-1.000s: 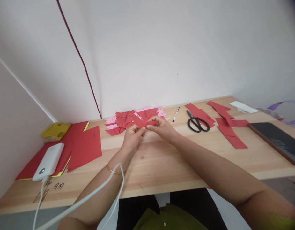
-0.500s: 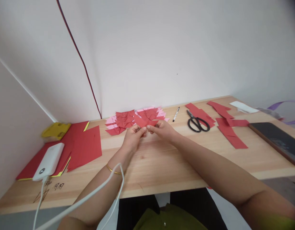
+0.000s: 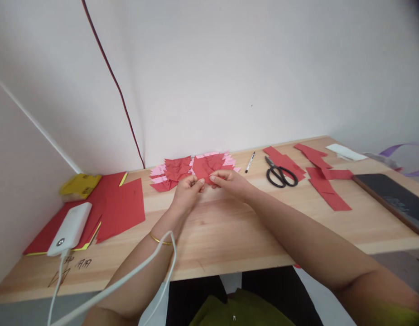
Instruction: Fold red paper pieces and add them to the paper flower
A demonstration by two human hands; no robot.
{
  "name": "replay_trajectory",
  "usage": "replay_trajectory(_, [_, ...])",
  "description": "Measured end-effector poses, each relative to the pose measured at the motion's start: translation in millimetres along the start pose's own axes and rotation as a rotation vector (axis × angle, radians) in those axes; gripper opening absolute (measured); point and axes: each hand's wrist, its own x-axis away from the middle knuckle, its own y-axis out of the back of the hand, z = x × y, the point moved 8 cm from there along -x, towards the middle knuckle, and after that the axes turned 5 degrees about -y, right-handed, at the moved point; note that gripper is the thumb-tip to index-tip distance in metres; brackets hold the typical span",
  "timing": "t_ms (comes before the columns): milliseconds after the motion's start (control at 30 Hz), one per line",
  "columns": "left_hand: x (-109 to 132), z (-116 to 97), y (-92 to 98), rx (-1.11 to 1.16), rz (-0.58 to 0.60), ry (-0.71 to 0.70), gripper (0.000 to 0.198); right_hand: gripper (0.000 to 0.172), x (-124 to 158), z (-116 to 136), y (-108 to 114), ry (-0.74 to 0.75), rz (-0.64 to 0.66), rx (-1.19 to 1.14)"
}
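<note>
Between both hands, above the middle of the table, is a small piece of red paper (image 3: 203, 170). My left hand (image 3: 188, 192) pinches its lower left edge between thumb and fingers. On the other side, my right hand (image 3: 229, 183) pinches the right edge, its thumb pointing inward. Just behind, a pile of folded red paper pieces (image 3: 177, 168) lies against the wall, mixed with folded pink paper pieces (image 3: 157, 170). The held paper overlaps that pile in view, so its exact outline is hard to tell.
Black-handled scissors (image 3: 280, 174) rest on red paper strips (image 3: 331, 194) at right, near a pen (image 3: 250, 162) and a dark tablet-like slab (image 3: 392, 199). At left, a white power bank (image 3: 69, 228) with a cable lies on red sheets (image 3: 122, 208), beside a yellow packet (image 3: 80, 185).
The red paper has gone from a folded strip angled between the fingers to a wider, flatter shape. My hands have shifted slightly, with the thumbs a little further apart.
</note>
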Motion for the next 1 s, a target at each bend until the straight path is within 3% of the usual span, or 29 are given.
replay_trajectory(100, [0,-1,-1.2,-0.140,0.047,-0.035,0.029,0.026,1,3,6,0.027,-0.042,0.044])
replay_trajectory(300, [4,4,-10.1,-0.061,0.109,0.033,0.021,0.023,1,5,8,0.008,-0.077,0.103])
replay_trajectory(633, [1,7,-4.8,0.153,0.026,0.056,0.022,0.027,2,3,1,-0.003,0.016,0.070])
replay_trajectory(800, [1,10,-5.9,0.275,0.041,0.127,0.026,0.028,4,5,-1,0.008,0.052,0.109])
replay_trajectory(1000, [1,6,-1.0,0.169,-0.001,0.146,0.024,0.020,4,15,1,0.082,0.007,0.176])
